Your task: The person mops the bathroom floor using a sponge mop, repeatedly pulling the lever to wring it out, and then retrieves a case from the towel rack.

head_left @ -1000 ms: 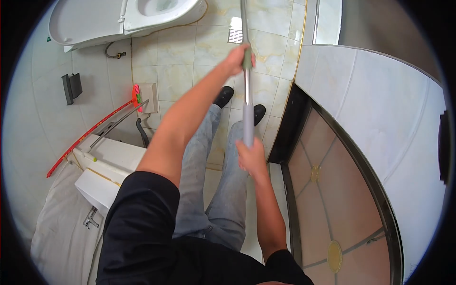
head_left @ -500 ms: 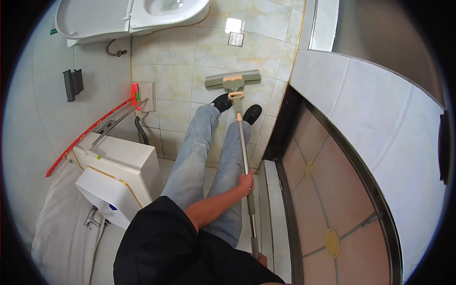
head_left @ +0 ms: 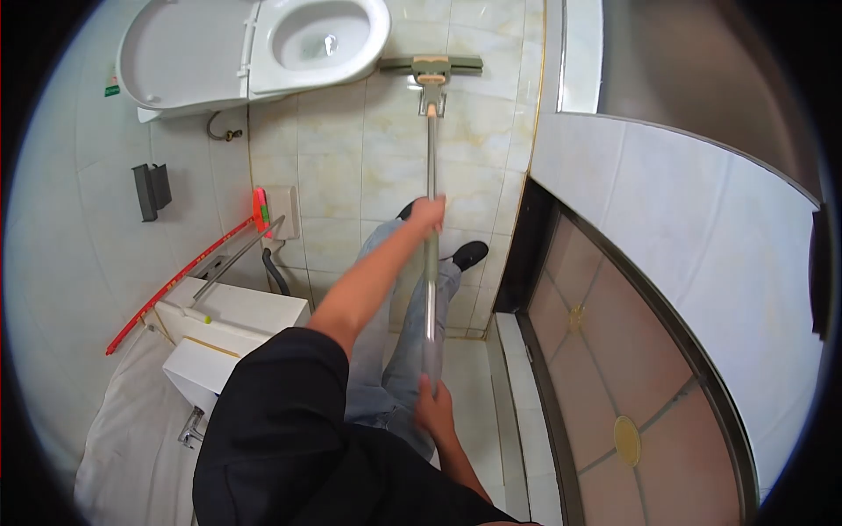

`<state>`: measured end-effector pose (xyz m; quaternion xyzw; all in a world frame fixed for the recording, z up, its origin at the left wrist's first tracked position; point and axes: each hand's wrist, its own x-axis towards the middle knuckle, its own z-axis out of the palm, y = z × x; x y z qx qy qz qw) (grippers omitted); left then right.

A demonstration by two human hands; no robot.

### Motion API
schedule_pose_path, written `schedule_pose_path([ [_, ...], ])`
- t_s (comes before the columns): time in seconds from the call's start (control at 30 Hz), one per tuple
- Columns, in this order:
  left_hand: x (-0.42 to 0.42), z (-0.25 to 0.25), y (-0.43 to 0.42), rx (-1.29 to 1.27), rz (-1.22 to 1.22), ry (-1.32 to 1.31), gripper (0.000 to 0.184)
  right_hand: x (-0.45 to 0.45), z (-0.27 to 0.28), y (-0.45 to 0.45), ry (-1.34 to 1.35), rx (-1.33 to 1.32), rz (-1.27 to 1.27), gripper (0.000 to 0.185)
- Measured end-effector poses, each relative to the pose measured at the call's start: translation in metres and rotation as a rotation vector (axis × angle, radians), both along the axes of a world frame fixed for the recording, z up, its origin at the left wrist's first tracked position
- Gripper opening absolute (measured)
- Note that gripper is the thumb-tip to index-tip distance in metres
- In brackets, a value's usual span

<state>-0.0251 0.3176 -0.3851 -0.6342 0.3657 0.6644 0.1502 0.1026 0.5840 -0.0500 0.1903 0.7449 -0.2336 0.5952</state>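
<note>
A long-handled mop (head_left: pixel 431 158) with a wide grey-green head lies across the tiled floor (head_left: pixel 329 184), its head beside the toilet's rim and its neck over the floor drain (head_left: pixel 438 107). My left hand (head_left: pixel 428 214) is wrapped round the middle of the pole, above my shoes. Lower down, close to my body, my right hand (head_left: pixel 433 405) grips the grey end of the handle. Both hands are slightly blurred.
The toilet (head_left: pixel 324 39) stands at the upper left with its lid up. A red-handled brush (head_left: pixel 175 276) leans by the white washbasin (head_left: pixel 202 373) at left. On the right are a framed door (head_left: pixel 605 351) and a black shoe (head_left: pixel 470 255).
Since half a second ago, the mop head has moved up and away from my feet toward the toilet. Both hands have moved forward with the pole, and the view has shifted.
</note>
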Motion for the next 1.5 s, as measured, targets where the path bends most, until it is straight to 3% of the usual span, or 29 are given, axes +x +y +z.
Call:
schedule_pose_path([
  [0.03, -0.02, -0.014, -0.036, -0.034, 0.006, -0.003, 0.048, -0.019, -0.003, -0.042, -0.049, -0.095, -0.121, 0.053],
  [0.13, -0.076, 0.022, -0.119, -0.384, -0.187, 0.015, 0.042, -0.073, -0.023, -0.139, -0.159, -0.286, -0.369, 0.043],
  [0.23, -0.092, 0.077, -0.132, -0.399, -0.249, 0.068, 0.043, -0.122, -0.045, -0.18, -0.123, -0.443, -0.397, 0.034],
  [0.3, -0.081, 0.103, -0.123, -0.249, -0.265, 0.211, 0.043, -0.136, -0.051, -0.169, -0.058, -0.532, -0.345, 0.03],
  [0.33, -0.075, 0.112, -0.111, -0.249, -0.277, 0.221, 0.043, -0.138, -0.051, -0.158, -0.008, -0.614, -0.271, 0.025],
  [0.4, -0.067, 0.113, -0.083, -0.047, -0.119, 0.395, 0.037, -0.134, -0.024, -0.106, -0.063, -0.529, -0.255, 0.019],
  [0.47, -0.055, 0.112, -0.037, 0.117, 0.095, 0.385, 0.03, -0.112, 0.015, -0.029, -0.039, -0.519, -0.237, 0.018],
  [0.53, -0.03, 0.085, 0.03, 0.362, 0.278, 0.387, 0.032, -0.083, 0.052, 0.053, -0.08, -0.46, -0.191, 0.02],
  [0.57, -0.011, 0.066, 0.069, 0.333, 0.18, 0.386, 0.038, -0.067, 0.07, 0.091, -0.093, -0.414, -0.163, 0.025],
  [0.63, 0.019, 0.087, 0.169, 0.169, 0.027, 0.185, 0.05, -0.047, 0.102, 0.155, -0.091, -0.226, -0.115, 0.035],
  [0.67, 0.05, 0.074, 0.219, 0.223, 0.043, 0.272, 0.052, -0.024, 0.102, 0.201, -0.133, -0.115, -0.115, 0.035],
  [0.8, 0.105, 0.142, 0.353, 0.39, 0.18, 0.127, 0.046, 0.028, 0.159, 0.303, -0.118, 0.008, -0.07, 0.037],
  [0.97, 0.131, 0.152, 0.398, 0.458, 0.213, -0.002, 0.043, 0.07, 0.161, 0.327, -0.081, 0.031, -0.097, 0.04],
  [1.17, 0.089, 0.102, 0.327, 0.233, -0.046, 0.146, 0.044, 0.048, 0.114, 0.266, -0.067, -0.019, -0.21, 0.044],
  [1.3, -0.011, 0.058, 0.225, 0.03, -0.161, 0.212, 0.056, -0.026, 0.068, 0.166, -0.07, -0.079, -0.289, 0.041],
  [1.33, -0.033, 0.034, 0.193, 0.129, -0.168, 0.345, 0.059, -0.047, 0.056, 0.134, -0.039, -0.117, -0.271, 0.041],
  [1.47, -0.14, 0.064, 0.06, 0.049, -0.043, 0.354, 0.066, -0.145, 0.013, 0.006, -0.036, -0.257, -0.383, 0.04],
  [1.5, -0.153, 0.05, 0.033, -0.138, -0.14, 0.402, 0.067, -0.164, -0.011, -0.012, 0.017, -0.312, -0.334, 0.042],
])
